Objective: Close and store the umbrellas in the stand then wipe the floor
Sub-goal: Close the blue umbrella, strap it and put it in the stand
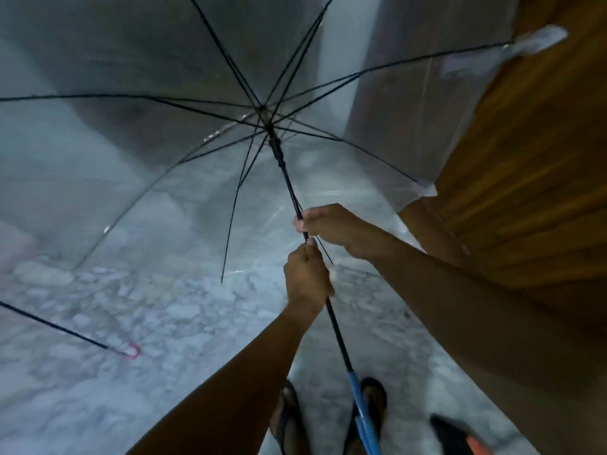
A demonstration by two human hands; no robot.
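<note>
A transparent umbrella with black ribs is spread open in front of me, canopy facing away. Its black shaft runs down to a blue handle near my feet. My left hand grips the shaft at mid length. My right hand holds the shaft just above it, fingers pinched around the rod. A second umbrella lies at the left on the floor, showing only its black shaft and red hooked handle. No stand is in view.
The floor is pale marble-patterned tile. A wooden door or panel rises at the right. My feet in sandals stand at the bottom. A dark and orange object sits at the bottom right.
</note>
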